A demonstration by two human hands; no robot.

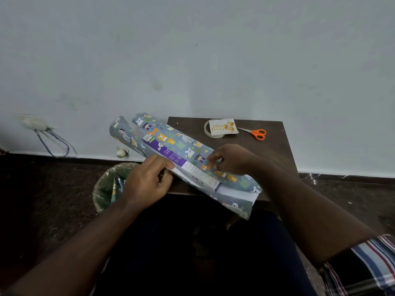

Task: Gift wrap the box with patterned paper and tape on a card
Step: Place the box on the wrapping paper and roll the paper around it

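A long narrow purple-and-white cardboard box (188,167) lies slantwise across the near left corner of a small dark brown wooden table (271,144), bedded in a sheet of blue-grey wrapping paper printed with cartoon animals (181,139). The far side of the paper is folded up over the box, its far-left end curls into loose rolls hanging past the table edge, and the near side lies open with its white underside showing. The left hand (147,182) sits at the near edge of the box, fingers loosely bent and pressing the paper's near flap; whether the thumb pinches the sheet I cannot tell. The right hand (230,160) bears down on the folded-over paper, fingers curled with the tips on the print, holding it against the box without clasping anything I can make out. At the far side of the table a roll of clear tape (213,133) lies under a small white "Happy Birthday" card (223,126), with orange-handled scissors (255,133) just right of them. A bin lined with a green plastic bag (106,186) stands on the floor to the left. The risk, as I judge it: the tape is well apart from both hands, so reaching for it means freeing one, and the springy paper may uncurl or the overhanging box slide off the corner.
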